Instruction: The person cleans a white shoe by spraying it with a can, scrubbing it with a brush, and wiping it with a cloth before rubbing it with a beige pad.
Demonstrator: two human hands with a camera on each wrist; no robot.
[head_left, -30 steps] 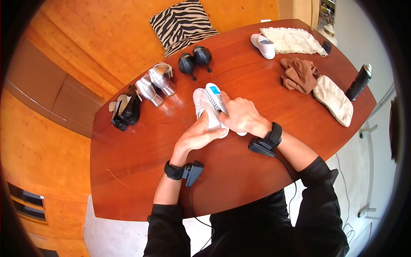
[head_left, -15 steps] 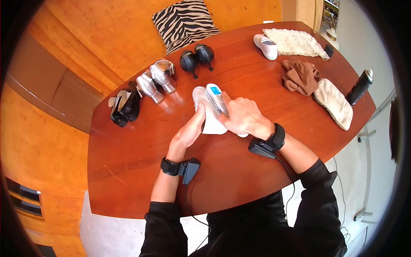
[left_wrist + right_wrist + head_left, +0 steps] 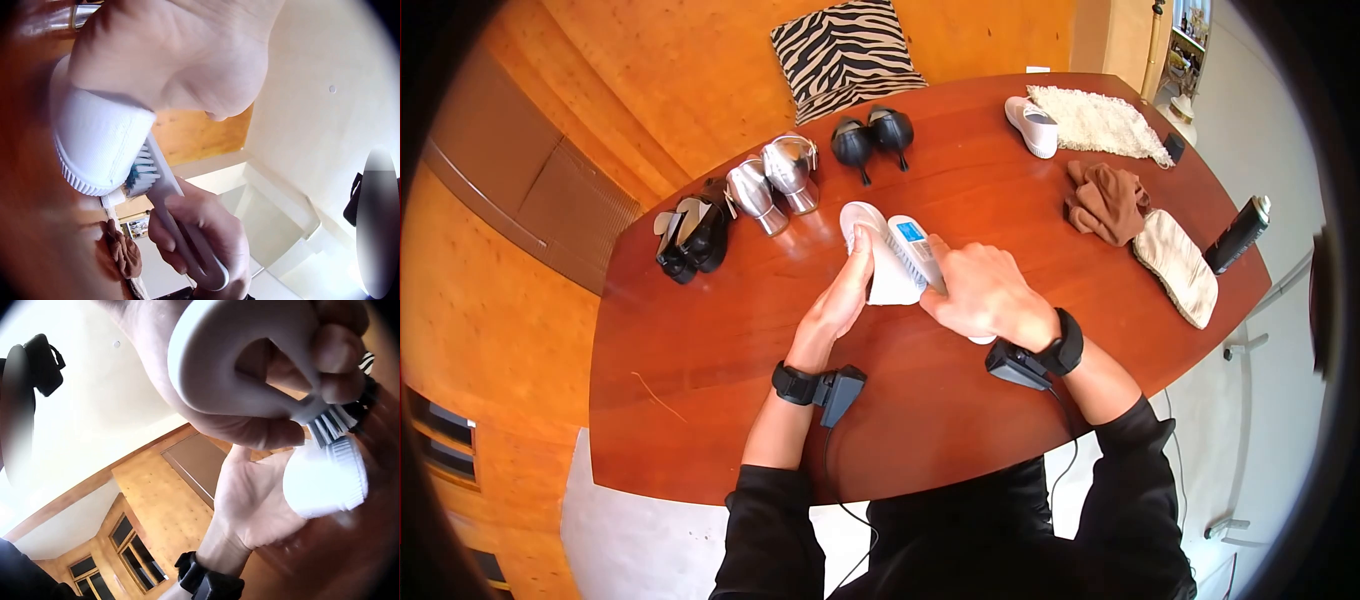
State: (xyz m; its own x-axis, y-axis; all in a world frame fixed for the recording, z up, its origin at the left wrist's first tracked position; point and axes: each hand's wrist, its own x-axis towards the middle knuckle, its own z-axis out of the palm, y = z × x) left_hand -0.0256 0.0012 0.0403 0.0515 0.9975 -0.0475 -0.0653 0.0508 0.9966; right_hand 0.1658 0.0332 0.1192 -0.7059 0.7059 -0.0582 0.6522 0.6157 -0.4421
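Note:
My left hand [image 3: 837, 300] holds a white sneaker [image 3: 892, 278] above the table's middle, thumb along its near side. The other fingers are hidden behind the shoe in the head view. A white scrub brush [image 3: 912, 236] with a blue label is gripped in my right hand [image 3: 990, 288]. In the left wrist view, the white and teal bristles [image 3: 144, 172] are right at the sneaker's ribbed sole edge [image 3: 90, 186]. The right wrist view shows fingers curled through the brush's looped handle [image 3: 206, 381], with bristles close against the white shoe [image 3: 322, 481].
Black shoes [image 3: 700, 235], silver heels [image 3: 785, 170] and black heels [image 3: 870, 140] line the far left edge. Toward the right are another white sneaker [image 3: 1032, 128], a cream cloth [image 3: 1100, 122], a brown cloth [image 3: 1108, 203], a cream pad [image 3: 1178, 265] and a black spray can [image 3: 1240, 235].
The left hand has shifted from the sneaker's heel end to its side, and the shoe has turned. The brush has moved slightly right and down along the shoe. The head view has shifted a little.

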